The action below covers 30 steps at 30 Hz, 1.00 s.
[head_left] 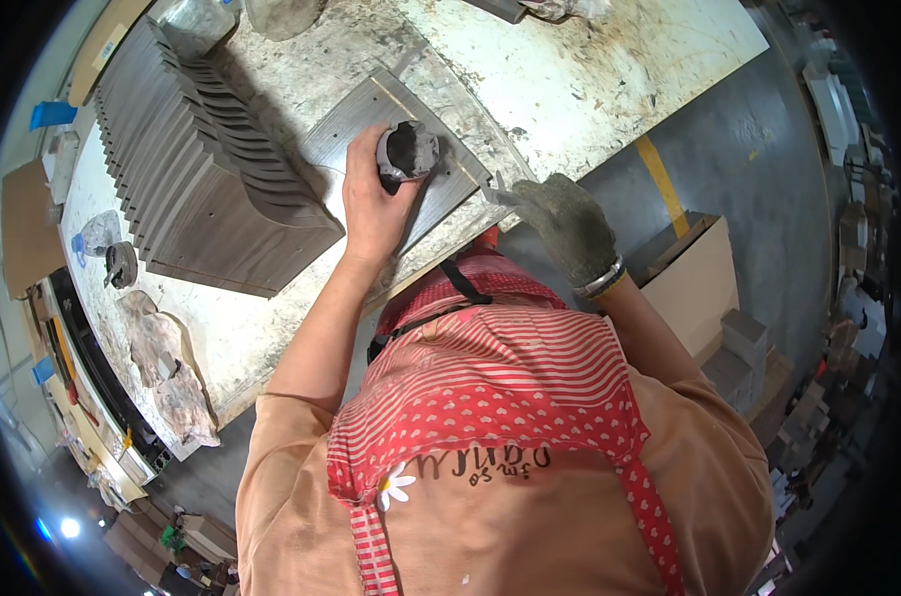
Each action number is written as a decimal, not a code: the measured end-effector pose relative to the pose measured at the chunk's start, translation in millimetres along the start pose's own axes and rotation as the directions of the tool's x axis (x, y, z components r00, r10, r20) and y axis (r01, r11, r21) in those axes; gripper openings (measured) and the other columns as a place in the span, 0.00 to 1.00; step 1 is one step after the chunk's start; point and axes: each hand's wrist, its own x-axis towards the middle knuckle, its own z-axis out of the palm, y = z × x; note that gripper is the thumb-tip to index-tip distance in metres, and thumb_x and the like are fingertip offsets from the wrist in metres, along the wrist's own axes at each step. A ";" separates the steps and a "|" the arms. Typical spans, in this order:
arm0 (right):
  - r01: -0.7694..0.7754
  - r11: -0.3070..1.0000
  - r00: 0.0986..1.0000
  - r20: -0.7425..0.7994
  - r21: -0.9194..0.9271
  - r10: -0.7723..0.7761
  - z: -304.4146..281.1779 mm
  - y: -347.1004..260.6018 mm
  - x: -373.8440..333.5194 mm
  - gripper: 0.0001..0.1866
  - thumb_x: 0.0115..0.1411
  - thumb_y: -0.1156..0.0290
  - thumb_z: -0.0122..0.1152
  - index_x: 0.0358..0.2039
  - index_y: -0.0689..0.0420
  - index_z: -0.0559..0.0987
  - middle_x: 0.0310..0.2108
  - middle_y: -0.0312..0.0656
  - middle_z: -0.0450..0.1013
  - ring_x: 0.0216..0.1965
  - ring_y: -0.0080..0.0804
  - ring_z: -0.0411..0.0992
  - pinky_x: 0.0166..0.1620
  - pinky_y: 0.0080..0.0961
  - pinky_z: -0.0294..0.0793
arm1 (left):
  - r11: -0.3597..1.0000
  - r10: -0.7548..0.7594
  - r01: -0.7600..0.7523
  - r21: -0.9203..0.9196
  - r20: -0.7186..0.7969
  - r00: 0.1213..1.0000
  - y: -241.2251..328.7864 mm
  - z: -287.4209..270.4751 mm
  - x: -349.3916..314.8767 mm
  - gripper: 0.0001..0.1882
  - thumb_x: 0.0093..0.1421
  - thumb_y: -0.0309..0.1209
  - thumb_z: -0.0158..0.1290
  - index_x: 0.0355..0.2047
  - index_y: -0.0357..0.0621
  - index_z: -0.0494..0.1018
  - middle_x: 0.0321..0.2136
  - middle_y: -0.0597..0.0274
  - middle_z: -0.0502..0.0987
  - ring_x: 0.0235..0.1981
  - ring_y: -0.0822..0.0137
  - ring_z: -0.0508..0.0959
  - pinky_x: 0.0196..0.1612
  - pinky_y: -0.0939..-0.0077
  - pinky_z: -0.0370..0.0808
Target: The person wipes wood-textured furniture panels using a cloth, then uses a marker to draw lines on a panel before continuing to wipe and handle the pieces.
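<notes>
My bare left hand (373,194) grips a small cut-open cup (427,151), its rim smeared with grey paste and its inside dark. The cup is held over a flat grey wood-grain board (346,127) lying on the worktable, with small holes and a pale line along its right side. My right hand (569,226), in a dark glove, is closed around a small scraper (500,189) whose tip is by the board's right corner. Most of the scraper is hidden by the glove.
Left of the board stands a leaning stack of curved-edge wood-grain panels (222,214). A stained cloth (162,358), a roll of tape (121,265) and a clear plastic bottle (99,232) lie on the paint-marked table (589,79). An open cardboard box (693,283) is on the floor at right.
</notes>
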 end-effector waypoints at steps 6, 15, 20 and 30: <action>0.006 0.997 0.999 -0.039 -0.081 -0.009 -11.6 -6.7 1.7 0.18 0.57 0.72 0.54 0.49 0.47 0.79 0.43 0.40 0.76 0.39 0.37 0.73 0.44 0.34 0.74 | 0.999 -0.001 0.000 -0.033 -0.005 1.000 5.2 0.1 2.2 0.34 0.44 0.22 0.63 0.53 0.39 0.65 0.48 0.48 0.70 0.49 0.48 0.73 0.52 0.62 0.70; -0.062 0.990 0.992 -0.113 -0.127 0.047 -7.6 -2.3 10.6 0.13 0.58 0.64 0.59 0.43 0.54 0.79 0.31 0.44 0.72 0.34 0.43 0.71 0.35 0.37 0.70 | 1.000 -0.007 0.007 -0.008 0.022 1.000 2.6 0.5 1.1 0.34 0.46 0.23 0.62 0.55 0.39 0.63 0.48 0.49 0.71 0.49 0.53 0.73 0.53 0.66 0.69; 0.045 0.999 0.998 -0.041 -0.017 -0.046 -18.7 7.7 10.4 0.11 0.59 0.65 0.59 0.38 0.57 0.79 0.28 0.44 0.73 0.30 0.43 0.71 0.32 0.36 0.69 | 1.000 0.015 -0.015 0.007 0.016 1.000 1.9 0.2 1.5 0.34 0.46 0.23 0.62 0.54 0.39 0.64 0.48 0.49 0.71 0.49 0.53 0.73 0.53 0.67 0.69; -0.485 0.790 0.874 0.199 0.374 0.443 -8.5 5.2 6.6 0.13 0.64 0.65 0.50 0.34 0.60 0.78 0.28 0.53 0.74 0.32 0.50 0.74 0.35 0.38 0.71 | 1.000 -0.003 0.003 -0.024 0.023 1.000 4.5 1.0 1.8 0.33 0.45 0.24 0.64 0.52 0.39 0.65 0.47 0.50 0.71 0.48 0.51 0.74 0.51 0.65 0.70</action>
